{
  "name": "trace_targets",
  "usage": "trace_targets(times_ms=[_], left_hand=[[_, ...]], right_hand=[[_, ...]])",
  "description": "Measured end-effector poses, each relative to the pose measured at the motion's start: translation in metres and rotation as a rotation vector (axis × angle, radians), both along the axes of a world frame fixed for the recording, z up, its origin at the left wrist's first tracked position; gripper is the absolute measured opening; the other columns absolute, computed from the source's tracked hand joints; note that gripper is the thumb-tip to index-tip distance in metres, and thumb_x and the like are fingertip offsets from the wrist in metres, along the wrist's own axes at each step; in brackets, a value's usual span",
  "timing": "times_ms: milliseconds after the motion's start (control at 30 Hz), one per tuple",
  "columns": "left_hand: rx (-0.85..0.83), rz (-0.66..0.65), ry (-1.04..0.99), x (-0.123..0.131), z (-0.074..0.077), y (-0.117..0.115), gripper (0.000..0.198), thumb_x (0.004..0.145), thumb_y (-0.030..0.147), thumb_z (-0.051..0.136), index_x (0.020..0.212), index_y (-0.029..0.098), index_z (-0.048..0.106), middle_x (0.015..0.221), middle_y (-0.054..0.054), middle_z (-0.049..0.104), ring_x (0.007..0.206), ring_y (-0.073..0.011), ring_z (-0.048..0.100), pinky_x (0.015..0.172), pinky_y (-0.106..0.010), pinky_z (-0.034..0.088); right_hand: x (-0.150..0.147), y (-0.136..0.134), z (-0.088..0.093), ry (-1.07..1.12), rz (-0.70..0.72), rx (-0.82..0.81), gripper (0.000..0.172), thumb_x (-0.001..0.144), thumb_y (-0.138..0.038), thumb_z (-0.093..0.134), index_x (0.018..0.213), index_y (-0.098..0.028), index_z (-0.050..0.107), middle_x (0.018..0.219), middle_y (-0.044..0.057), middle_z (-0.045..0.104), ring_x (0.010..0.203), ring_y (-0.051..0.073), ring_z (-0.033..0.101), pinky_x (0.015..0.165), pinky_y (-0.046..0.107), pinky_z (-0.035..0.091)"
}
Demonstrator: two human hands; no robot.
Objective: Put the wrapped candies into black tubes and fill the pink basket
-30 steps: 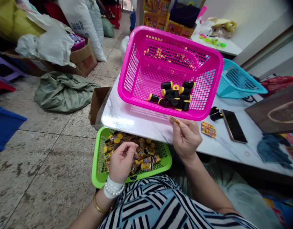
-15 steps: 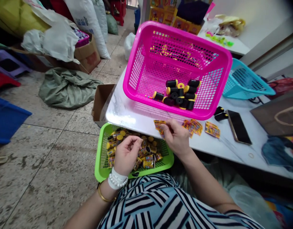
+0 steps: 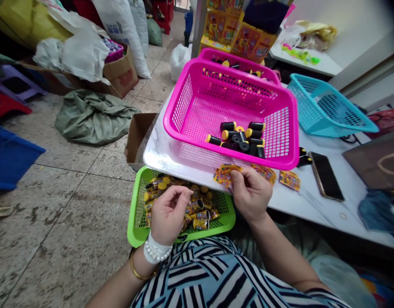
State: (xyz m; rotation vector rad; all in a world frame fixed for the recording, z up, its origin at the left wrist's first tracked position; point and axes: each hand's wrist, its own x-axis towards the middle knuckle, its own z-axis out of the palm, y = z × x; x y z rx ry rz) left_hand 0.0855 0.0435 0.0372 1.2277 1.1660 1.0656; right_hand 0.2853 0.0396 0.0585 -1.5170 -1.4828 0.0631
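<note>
My left hand (image 3: 171, 214) hovers over a green basket (image 3: 132, 224), thumb and fingertips pinched together; whether anything is between them I cannot make out. In that basket lie several small black bottles with yellow caps and printed orange labels (image 3: 200, 223). At the table edge, my right hand (image 3: 253, 194) pinches orange printed labels (image 3: 225, 174) between thumb and fingers. More orange labels (image 3: 265, 173) lie just behind that hand, partly hidden by it. Beyond stands a pink basket (image 3: 184, 136) holding several unlabelled black bottles with yellow caps (image 3: 242, 136).
Behind the front pink basket is a second pink basket (image 3: 270, 72). To the right are a blue basket (image 3: 332, 111), a phone (image 3: 326, 176) and a single label pile (image 3: 289, 180) on the white table (image 3: 312, 214). An open cardboard box (image 3: 137, 137) stands left of the table.
The front pink basket has dropped from a raised, tilted position, bringing the second pink basket behind it into view. My right hand has shifted slightly right and down with labels; my left stays pinched.
</note>
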Motion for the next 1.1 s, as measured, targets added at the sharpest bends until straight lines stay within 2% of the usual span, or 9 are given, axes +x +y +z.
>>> trace_targets(times_ms=[67,267,500,667,767,900,1000,1100], left_hand=[[0.018,0.001,0.000,0.002,0.004,-0.003,0.021,0.089,0.038,0.061,0.085,0.018,0.068,0.065,0.001,0.062,0.051,-0.0100,0.050,0.047,-0.020,0.039],[0.028,0.016,-0.024,0.006,0.007,-0.010,0.019,0.090,0.035,0.060,0.088,0.020,0.071,0.065,0.000,0.063,0.054,-0.0107,0.054,0.049,-0.021,0.042],[0.183,0.054,0.050,0.004,0.019,-0.018,0.017,0.090,0.029,0.061,0.092,0.020,0.076,0.071,-0.002,0.065,0.061,-0.0124,0.056,0.053,-0.022,0.043],[0.230,0.050,0.026,0.003,0.020,-0.014,0.010,0.082,0.027,0.070,0.084,0.019,0.076,0.076,-0.003,0.066,0.070,-0.0144,0.060,0.061,-0.023,0.049],[0.206,0.049,0.038,-0.001,0.017,-0.014,0.006,0.076,0.026,0.075,0.078,0.020,0.075,0.082,-0.003,0.065,0.076,-0.0148,0.062,0.064,-0.023,0.051],[0.164,0.131,0.087,-0.009,0.011,-0.012,0.008,0.075,0.028,0.076,0.074,0.021,0.074,0.085,-0.003,0.070,0.078,-0.0161,0.064,0.070,-0.024,0.054],[0.027,0.120,0.058,-0.013,0.010,-0.009,0.018,0.070,0.034,0.079,0.082,0.021,0.076,0.076,-0.003,0.071,0.060,-0.0153,0.062,0.056,-0.025,0.054],[-0.129,0.009,-0.020,-0.017,0.012,-0.006,0.028,0.065,0.038,0.083,0.085,0.019,0.076,0.065,-0.002,0.070,0.050,-0.0136,0.057,0.044,-0.022,0.048]], right_hand=[[-0.009,-0.006,-0.002,0.033,0.038,-0.070,0.026,0.091,-0.027,0.060,0.066,-0.020,0.056,0.055,-0.004,0.047,0.049,0.011,0.043,0.052,0.026,0.036],[-0.030,-0.011,-0.010,0.204,0.165,-0.160,0.040,0.095,-0.029,0.053,0.057,-0.020,0.043,0.052,-0.005,0.036,0.048,0.008,0.036,0.049,0.024,0.030],[-0.041,-0.027,-0.006,0.080,0.217,-0.082,0.038,0.094,-0.023,0.055,0.057,-0.019,0.047,0.051,-0.004,0.042,0.046,0.008,0.039,0.048,0.023,0.031],[-0.042,-0.030,-0.009,-0.010,0.277,-0.036,0.031,0.093,-0.021,0.056,0.063,-0.019,0.054,0.053,-0.003,0.049,0.048,0.009,0.044,0.050,0.024,0.035],[-0.045,-0.029,-0.006,-0.048,0.338,-0.042,0.027,0.095,-0.024,0.052,0.069,-0.019,0.058,0.057,-0.001,0.054,0.051,0.011,0.048,0.051,0.024,0.038],[-0.052,-0.026,-0.003,-0.024,0.352,-0.013,0.020,0.094,-0.026,0.051,0.078,-0.018,0.061,0.062,0.001,0.059,0.055,0.012,0.053,0.054,0.024,0.043],[-0.055,-0.024,-0.007,-0.078,0.373,0.006,0.023,0.094,-0.025,0.049,0.075,-0.018,0.060,0.062,0.002,0.060,0.056,0.013,0.054,0.055,0.025,0.044],[-0.049,-0.019,-0.003,-0.105,0.473,-0.025,0.026,0.094,-0.025,0.047,0.073,-0.018,0.060,0.061,0.001,0.060,0.055,0.012,0.053,0.054,0.024,0.044]])
